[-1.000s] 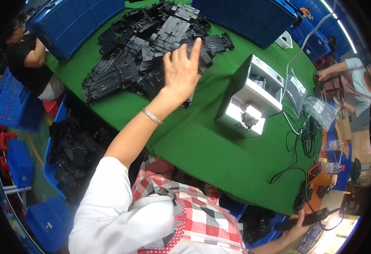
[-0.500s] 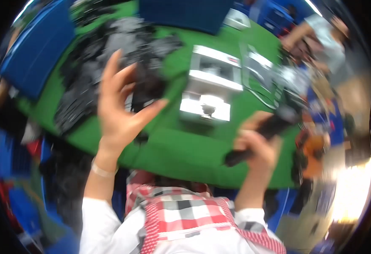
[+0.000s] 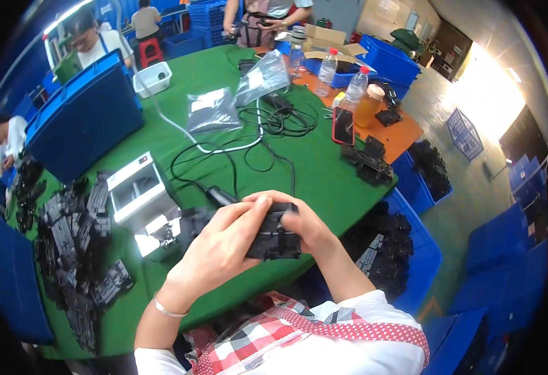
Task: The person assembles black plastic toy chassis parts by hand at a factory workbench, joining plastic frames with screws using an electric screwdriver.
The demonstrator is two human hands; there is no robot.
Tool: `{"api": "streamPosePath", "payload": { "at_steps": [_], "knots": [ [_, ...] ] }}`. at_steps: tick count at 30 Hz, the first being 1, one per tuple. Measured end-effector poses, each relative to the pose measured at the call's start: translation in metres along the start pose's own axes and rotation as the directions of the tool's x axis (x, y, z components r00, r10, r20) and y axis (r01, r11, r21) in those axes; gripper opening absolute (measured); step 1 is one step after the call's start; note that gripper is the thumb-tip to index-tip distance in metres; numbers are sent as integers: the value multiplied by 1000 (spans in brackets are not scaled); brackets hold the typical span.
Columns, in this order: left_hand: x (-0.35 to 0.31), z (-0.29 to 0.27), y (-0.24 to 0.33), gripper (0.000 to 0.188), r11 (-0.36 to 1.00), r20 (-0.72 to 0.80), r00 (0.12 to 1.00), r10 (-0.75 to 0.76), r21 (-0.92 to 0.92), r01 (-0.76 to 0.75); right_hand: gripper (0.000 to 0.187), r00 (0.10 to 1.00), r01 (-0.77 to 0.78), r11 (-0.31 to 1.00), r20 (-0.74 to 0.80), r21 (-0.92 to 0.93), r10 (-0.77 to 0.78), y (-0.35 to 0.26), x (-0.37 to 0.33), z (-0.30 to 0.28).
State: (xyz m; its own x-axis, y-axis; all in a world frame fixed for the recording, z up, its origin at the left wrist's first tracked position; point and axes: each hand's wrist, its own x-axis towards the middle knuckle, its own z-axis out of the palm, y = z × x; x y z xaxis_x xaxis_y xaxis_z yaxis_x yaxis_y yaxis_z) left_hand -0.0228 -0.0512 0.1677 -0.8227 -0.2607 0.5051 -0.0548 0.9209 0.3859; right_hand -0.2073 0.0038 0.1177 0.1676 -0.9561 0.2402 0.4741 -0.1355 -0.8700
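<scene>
Both hands have come together since the earlier frame, where the left was spread and empty: left hand (image 3: 227,240) and right hand (image 3: 310,226) now clasp a boxy black moulded-plastic part (image 3: 279,245) at mid-frame, fingers curled over it from either side, probably to steady it. Just above shows a black cylindrical corded tool (image 3: 221,196), seemingly put aside to free the right hand. Left of centre stands a white metal box (image 3: 119,199) with a lit front; at far left lies a heap of black plastic parts (image 3: 67,250), likely within easy reach.

The black part (image 3: 276,244) looks matt plastic, the bag (image 3: 263,77) glossy plastic, the tablecloth (image 3: 330,181) matt.
</scene>
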Motion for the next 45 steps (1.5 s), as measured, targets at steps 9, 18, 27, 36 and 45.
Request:
{"api": "streamPosePath", "payload": {
  "at_steps": [9,18,27,36,45],
  "knots": [
    [12,21,1,67,982,-48,984,173,83,-169,29,475,208,862,-723,-462,-502,-55,-69,-139],
    [-103,29,-23,34,984,-104,979,-178,1,179,39,389,-778,-14,-464,-628,-796,-69,-56,-255],
    [-192,-43,-43,17,825,-640,698,-320,174,538,84,138,-853,149,-491,-501,-860,-82,-90,-339],
    [-254,-182,-163,84,50,-902,179,-393,174,984,16,709,-149,348,-345,-926,-615,-9,-10,-128],
    [-263,-211,-135,52,610,-623,367,-690,-775,-168,49,986,-128,-250,-95,-960,-139,103,72,-19]
  ]
}}
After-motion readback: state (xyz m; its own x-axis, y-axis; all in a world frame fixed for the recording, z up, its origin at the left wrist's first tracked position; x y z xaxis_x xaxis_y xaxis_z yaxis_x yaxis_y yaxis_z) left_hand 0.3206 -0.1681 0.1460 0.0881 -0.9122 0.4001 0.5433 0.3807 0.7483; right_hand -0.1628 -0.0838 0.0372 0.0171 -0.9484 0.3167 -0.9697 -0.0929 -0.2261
